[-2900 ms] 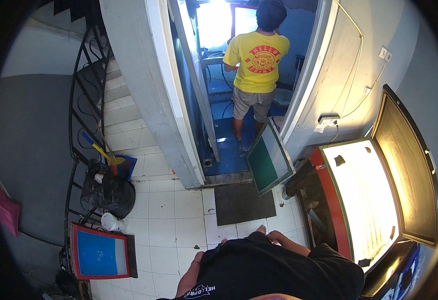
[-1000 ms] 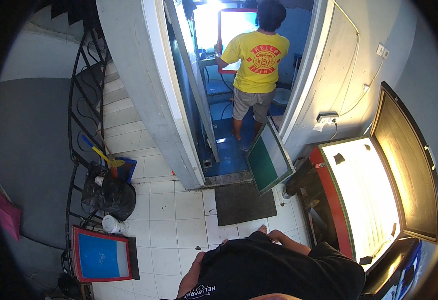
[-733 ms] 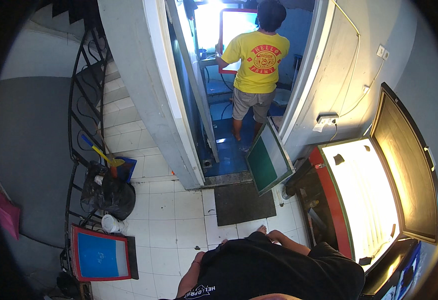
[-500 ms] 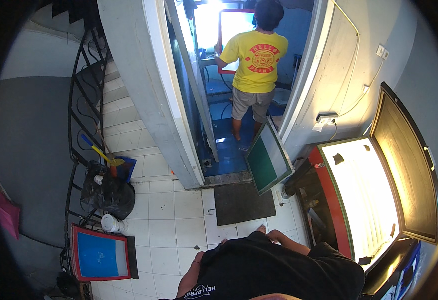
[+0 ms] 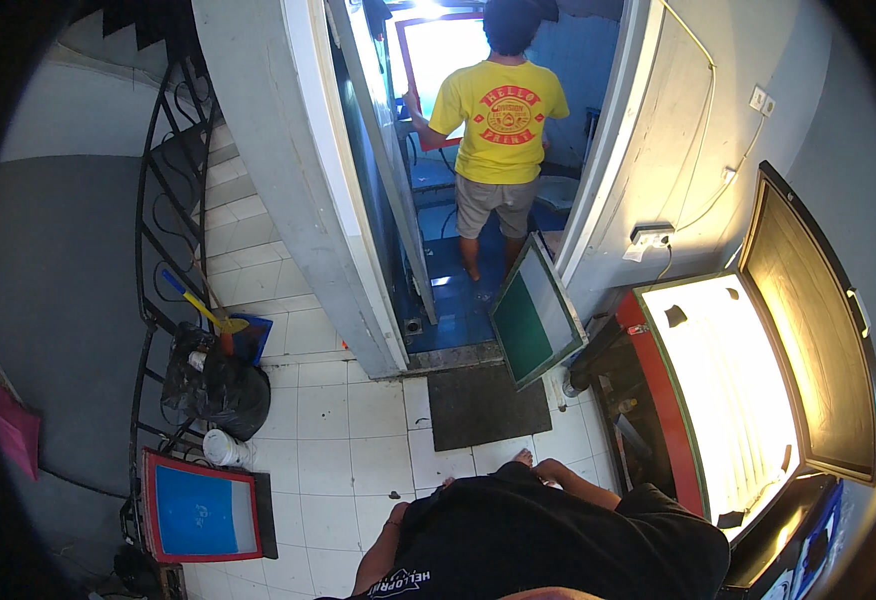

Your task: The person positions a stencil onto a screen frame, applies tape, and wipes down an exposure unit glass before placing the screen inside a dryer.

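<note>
My left hand (image 5: 396, 514) rests at the left side of my black shirt (image 5: 548, 540), its fingers mostly hidden against the cloth. On the other side, my right hand (image 5: 550, 471) lies close to the front of the shirt. A small white patch shows beside it, too little to name, and its fingers cannot be made out. Ahead in the doorway, a person in a yellow shirt (image 5: 503, 120) stands with their back to me. That person's left hand grips a red-framed screen (image 5: 428, 140) in front of a bright light.
A green-and-white framed screen (image 5: 533, 320) leans at the doorway by a dark mat (image 5: 488, 408). To the right, a lit exposure table (image 5: 728, 390) has its lid (image 5: 808, 330) raised. Left are a blue screen in a red frame (image 5: 198, 510), black bags (image 5: 218, 390) and stairs (image 5: 248, 230).
The person in yellow has shifted slightly left, and the red-framed screen has moved left and tilted with them. My hands stay in place.
</note>
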The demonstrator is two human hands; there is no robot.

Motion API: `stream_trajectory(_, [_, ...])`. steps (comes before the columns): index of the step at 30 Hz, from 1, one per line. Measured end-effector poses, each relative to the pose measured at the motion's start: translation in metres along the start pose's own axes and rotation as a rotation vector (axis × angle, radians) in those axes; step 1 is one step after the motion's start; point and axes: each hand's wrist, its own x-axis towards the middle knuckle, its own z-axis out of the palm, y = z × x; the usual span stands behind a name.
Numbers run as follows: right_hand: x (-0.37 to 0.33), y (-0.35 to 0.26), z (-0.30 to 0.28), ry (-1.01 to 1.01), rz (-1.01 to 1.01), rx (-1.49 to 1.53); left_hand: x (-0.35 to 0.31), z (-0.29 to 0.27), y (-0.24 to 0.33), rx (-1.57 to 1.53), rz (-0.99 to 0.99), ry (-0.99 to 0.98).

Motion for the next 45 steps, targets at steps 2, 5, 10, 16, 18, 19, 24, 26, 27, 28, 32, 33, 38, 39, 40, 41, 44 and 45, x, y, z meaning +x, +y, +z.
stream_trajectory(2, [-0.012, -0.011, 0.002, 0.000, -0.044, -0.012, -0.005, -0.001, -0.005, 0.008, -0.012, 0.006])
stream_trajectory(5, [-0.022, -0.018, -0.001, -0.018, -0.015, -0.004, -0.005, -0.002, -0.005, 0.016, -0.005, 0.004])
stream_trajectory(10, [-0.017, -0.010, -0.003, 0.046, 0.046, 0.054, 0.004, -0.003, -0.001, 0.045, 0.036, -0.011])
stream_trajectory(16, [-0.034, -0.026, -0.002, 0.037, -0.022, -0.009, -0.002, -0.004, -0.009, 0.129, 0.093, -0.010])
stream_trajectory(18, [-0.039, -0.032, 0.000, 0.062, 0.003, 0.034, -0.006, -0.005, -0.009, 0.053, 0.029, -0.006])
stream_trajectory(19, [-0.042, -0.035, 0.000, 0.075, 0.011, 0.046, -0.008, -0.005, -0.009, 0.023, 0.001, -0.006])
stream_trajectory(24, [-0.029, -0.024, -0.004, 0.075, -0.018, -0.074, -0.010, -0.002, -0.004, -0.103, -0.068, -0.020])
stream_trajectory(26, [-0.020, -0.020, -0.004, 0.087, -0.057, -0.101, -0.005, -0.001, -0.007, -0.044, -0.105, -0.023])
stream_trajectory(27, [-0.016, -0.018, -0.004, 0.082, -0.048, -0.066, -0.005, 0.000, -0.010, -0.014, -0.125, -0.024])
stream_trajectory(28, [-0.013, -0.015, -0.004, 0.076, -0.038, -0.031, -0.004, 0.002, -0.012, -0.016, -0.096, -0.005])
stream_trajectory(32, [-0.001, -0.003, -0.011, 0.083, -0.012, 0.038, 0.028, -0.010, 0.017, -0.205, -0.286, 0.081])
stream_trajectory(33, [-0.001, -0.005, -0.013, 0.077, -0.002, 0.075, 0.037, -0.016, 0.024, -0.297, -0.417, 0.113])
stream_trajectory(38, [-0.015, -0.011, -0.034, 0.062, -0.019, 0.070, 0.100, -0.091, 0.089, -0.363, -0.265, 0.245])
stream_trajectory(39, [-0.014, -0.012, -0.041, 0.066, -0.022, 0.075, 0.115, -0.112, 0.109, -0.315, -0.171, 0.305])
stream_trajectory(40, [-0.013, -0.015, -0.045, 0.063, -0.013, 0.079, 0.131, -0.138, 0.127, -0.243, -0.082, 0.350])
stream_trajectory(41, [-0.011, -0.011, -0.053, 0.068, 0.007, 0.089, 0.150, -0.163, 0.159, -0.180, -0.046, 0.341])
stream_trajectory(44, [-0.006, -0.001, -0.073, 0.084, 0.031, 0.195, 0.195, -0.238, 0.273, -0.070, 0.115, 0.417])
stream_trajectory(45, [-0.005, 0.005, -0.082, 0.097, 0.043, 0.252, 0.206, -0.253, 0.329, -0.084, 0.215, 0.519])
